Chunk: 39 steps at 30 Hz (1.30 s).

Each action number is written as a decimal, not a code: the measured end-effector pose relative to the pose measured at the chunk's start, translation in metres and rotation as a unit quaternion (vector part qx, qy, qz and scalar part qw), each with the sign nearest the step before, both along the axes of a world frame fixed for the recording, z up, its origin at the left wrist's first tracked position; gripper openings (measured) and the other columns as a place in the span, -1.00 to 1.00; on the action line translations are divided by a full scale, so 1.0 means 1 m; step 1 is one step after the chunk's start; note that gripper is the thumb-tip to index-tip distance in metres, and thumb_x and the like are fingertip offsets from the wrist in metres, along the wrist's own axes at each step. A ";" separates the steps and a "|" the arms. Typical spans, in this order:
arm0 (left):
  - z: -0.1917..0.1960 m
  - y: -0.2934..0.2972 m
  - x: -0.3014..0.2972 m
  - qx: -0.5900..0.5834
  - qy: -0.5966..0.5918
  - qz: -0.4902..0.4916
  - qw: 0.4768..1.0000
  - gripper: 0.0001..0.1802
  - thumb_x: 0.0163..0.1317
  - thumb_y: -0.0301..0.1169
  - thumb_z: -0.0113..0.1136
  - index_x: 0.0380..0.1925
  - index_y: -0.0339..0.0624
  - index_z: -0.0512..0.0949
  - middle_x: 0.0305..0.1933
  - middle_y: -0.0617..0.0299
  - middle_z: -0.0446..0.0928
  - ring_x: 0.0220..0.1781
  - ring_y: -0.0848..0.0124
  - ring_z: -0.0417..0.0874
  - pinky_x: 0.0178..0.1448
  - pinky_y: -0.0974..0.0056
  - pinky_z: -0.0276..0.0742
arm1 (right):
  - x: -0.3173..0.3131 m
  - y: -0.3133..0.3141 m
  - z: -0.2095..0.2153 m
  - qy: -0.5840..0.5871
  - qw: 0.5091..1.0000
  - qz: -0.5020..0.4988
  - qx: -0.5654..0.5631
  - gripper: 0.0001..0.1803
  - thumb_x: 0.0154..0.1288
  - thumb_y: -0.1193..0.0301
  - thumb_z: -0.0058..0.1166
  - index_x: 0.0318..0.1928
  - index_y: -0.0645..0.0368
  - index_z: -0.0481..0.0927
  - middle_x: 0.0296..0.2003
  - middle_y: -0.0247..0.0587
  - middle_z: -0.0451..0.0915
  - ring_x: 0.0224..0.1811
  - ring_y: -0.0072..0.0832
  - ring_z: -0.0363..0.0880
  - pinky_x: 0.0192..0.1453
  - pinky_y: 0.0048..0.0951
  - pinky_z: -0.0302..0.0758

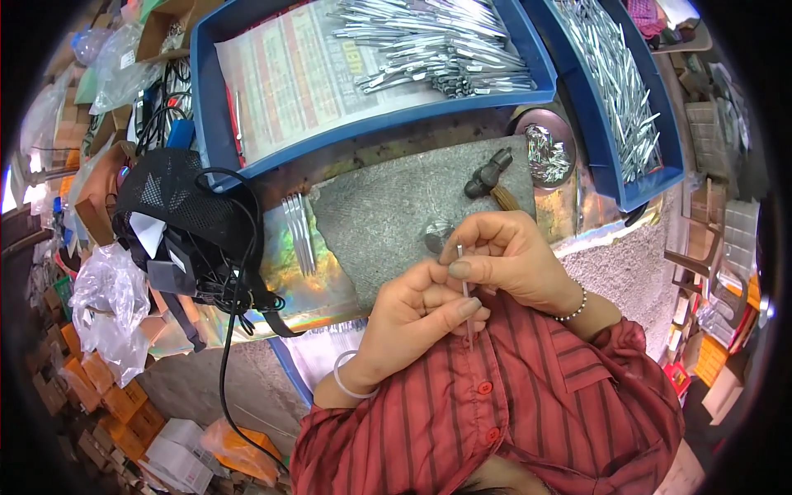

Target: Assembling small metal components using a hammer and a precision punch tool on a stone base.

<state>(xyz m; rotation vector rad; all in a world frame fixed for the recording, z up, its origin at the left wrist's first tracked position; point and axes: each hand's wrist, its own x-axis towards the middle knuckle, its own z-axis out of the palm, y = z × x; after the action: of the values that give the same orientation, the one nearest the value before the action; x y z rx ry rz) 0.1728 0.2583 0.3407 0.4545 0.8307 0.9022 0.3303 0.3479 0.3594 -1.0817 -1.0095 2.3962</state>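
Note:
My left hand (417, 318) and my right hand (518, 262) meet in front of my chest, fingers closed around one slim silver metal piece (465, 289). It stands roughly upright between them; its middle is partly covered by my fingers. Just beyond my hands lies a grey stone-like slab (379, 214) with a small round metal disc (438, 236) on it. A hammer (488, 175) with a dark head and wooden handle rests at the slab's far right, its handle running behind my right hand. Several slim silver pieces (299, 235) lie side by side left of the slab.
A blue tray (371, 118) lined with newspaper holds many silver pieces. Another blue tray (610, 157) at the right is heaped with them. A round dish (565, 125) holds small metal parts. A black mesh cap (177, 194) with cables sits left; boxes and plastic bags surround the bench.

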 end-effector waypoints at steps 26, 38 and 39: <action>0.004 0.021 0.001 -0.027 -0.036 0.009 0.999 -0.65 0.24 -0.52 0.04 0.00 -0.37 0.26 -0.28 -0.03 0.58 -0.28 0.26 0.66 -0.18 0.26 0.64 | 0.002 0.016 -0.010 0.031 0.999 -0.022 0.000 -0.84 0.15 0.52 0.17 -0.26 0.26 0.51 -0.42 -0.33 0.56 -0.43 -0.72 0.50 -0.43 -0.74 0.40; 0.000 0.029 0.001 -0.063 -0.095 0.025 0.993 -0.80 0.27 -0.51 0.03 -0.13 -0.35 0.40 -0.29 0.02 0.59 -0.31 0.36 0.65 -0.21 0.37 0.59 | 0.006 0.024 -0.009 0.048 0.998 -0.027 -0.031 -0.85 0.15 0.51 0.16 -0.25 0.26 0.53 -0.46 -0.35 0.55 -0.52 -0.75 0.47 -0.52 -0.78 0.33; -0.002 0.030 0.000 -0.065 -0.094 0.025 0.993 -0.80 0.27 -0.51 0.03 -0.13 -0.35 0.40 -0.29 0.02 0.59 -0.31 0.36 0.65 -0.21 0.37 0.59 | 0.007 0.026 -0.009 0.048 0.998 -0.018 -0.035 -0.85 0.15 0.51 0.16 -0.26 0.26 0.54 -0.47 -0.35 0.55 -0.54 -0.76 0.46 -0.54 -0.79 0.32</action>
<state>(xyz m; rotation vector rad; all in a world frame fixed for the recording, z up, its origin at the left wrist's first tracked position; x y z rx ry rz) 0.1732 0.2882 0.3392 0.2323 0.7244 0.9162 0.3371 0.3740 0.3503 -0.9890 -0.8729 2.4463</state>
